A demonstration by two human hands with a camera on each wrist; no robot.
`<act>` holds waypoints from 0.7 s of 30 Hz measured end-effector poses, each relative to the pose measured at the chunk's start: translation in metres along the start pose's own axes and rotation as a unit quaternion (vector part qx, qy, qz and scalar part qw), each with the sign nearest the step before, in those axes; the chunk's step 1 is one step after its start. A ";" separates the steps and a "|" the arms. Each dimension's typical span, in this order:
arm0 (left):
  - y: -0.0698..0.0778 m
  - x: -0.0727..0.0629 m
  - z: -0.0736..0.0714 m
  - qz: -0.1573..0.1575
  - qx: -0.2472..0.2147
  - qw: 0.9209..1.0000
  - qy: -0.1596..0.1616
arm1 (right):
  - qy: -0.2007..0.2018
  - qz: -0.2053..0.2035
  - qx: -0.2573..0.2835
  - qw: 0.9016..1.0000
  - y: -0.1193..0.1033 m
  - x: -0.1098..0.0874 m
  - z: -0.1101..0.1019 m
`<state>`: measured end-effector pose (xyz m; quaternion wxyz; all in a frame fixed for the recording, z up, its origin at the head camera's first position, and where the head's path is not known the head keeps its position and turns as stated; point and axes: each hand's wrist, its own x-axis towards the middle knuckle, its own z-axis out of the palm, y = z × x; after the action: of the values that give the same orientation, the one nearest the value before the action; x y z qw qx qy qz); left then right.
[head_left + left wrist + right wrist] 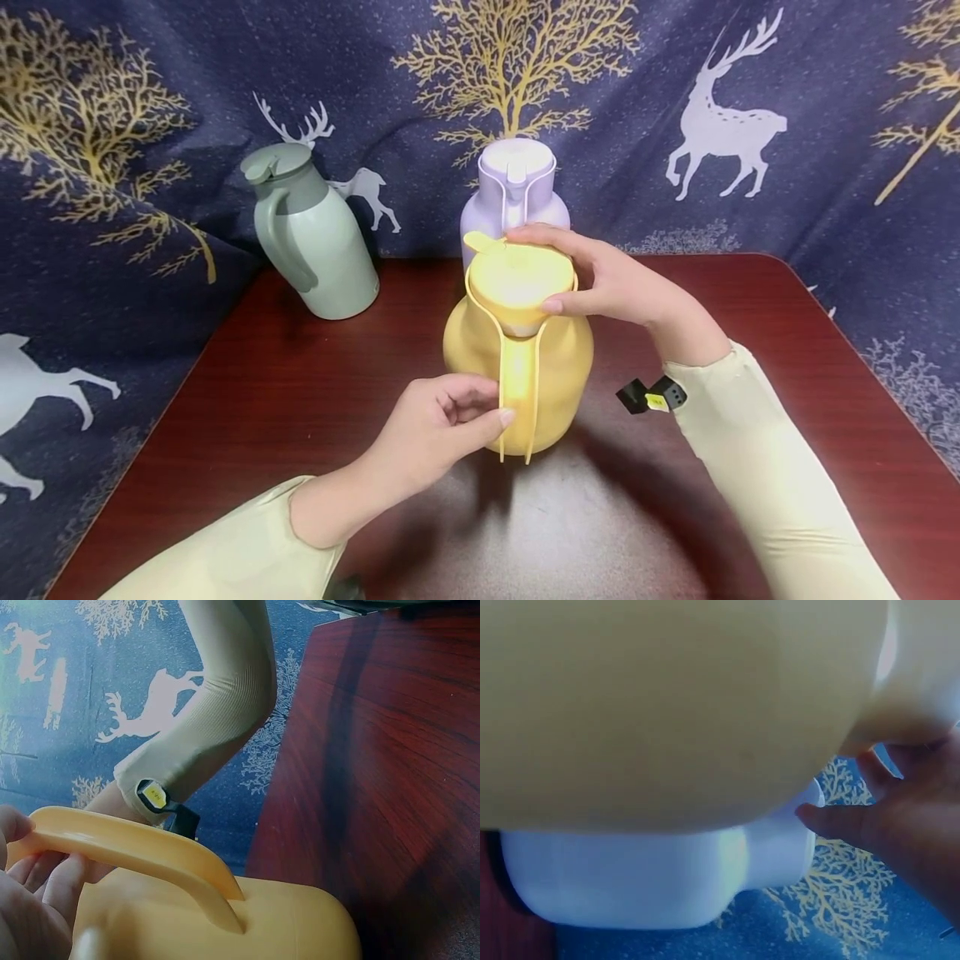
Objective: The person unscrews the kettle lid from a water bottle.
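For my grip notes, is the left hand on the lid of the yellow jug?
No, the left hand grips the handle of the yellow jug, while the right hand is on its lid.

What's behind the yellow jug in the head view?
A lilac jug, its lid and upper body showing, then patterned blue cloth. The yellow jug hides the lilac jug's lower body and base there.
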<state>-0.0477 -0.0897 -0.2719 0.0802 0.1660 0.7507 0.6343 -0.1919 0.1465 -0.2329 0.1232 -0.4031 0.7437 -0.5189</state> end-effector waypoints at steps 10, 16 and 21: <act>-0.001 0.001 0.002 0.000 -0.013 1.000 0.000 | 0.132 0.006 -0.122 0.984 -0.010 -0.015 0.017; -0.002 0.002 0.001 0.002 -0.010 1.000 -0.002 | 0.248 0.011 -0.205 0.947 -0.019 -0.020 0.039; -0.002 0.002 0.000 0.002 -0.007 1.000 -0.003 | 0.255 0.013 -0.189 0.948 -0.016 -0.019 0.041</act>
<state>-0.0494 -0.0894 -0.2732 0.0825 0.1688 0.7455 0.6394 -0.1474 0.1308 -0.2406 -0.1425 -0.2633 0.8398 -0.4529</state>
